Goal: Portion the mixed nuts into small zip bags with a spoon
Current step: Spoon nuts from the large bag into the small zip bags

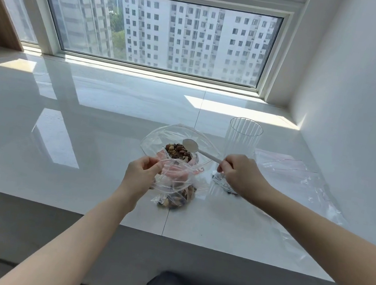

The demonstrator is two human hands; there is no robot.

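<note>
A large clear bag (156, 138) stands open on the white sill with mixed nuts (178, 151) heaped inside. In front of it a small zip bag (175, 189) holds nuts at its bottom. My left hand (140, 172) pinches the small bag's top edge and keeps its mouth open. My right hand (238, 173) pinches the handle of a white plastic spoon (191, 145), whose empty bowl hovers over the nuts in the large bag. Under my right hand lies another small bag (222, 185) with a few dark nuts, partly hidden.
A clear ribbed cup (243, 135) stands empty just behind my right hand. Several empty zip bags (287, 166) lie flat to the right, near the white wall. The sill's front edge (162, 231) drops off close to the small bag. My knees show below.
</note>
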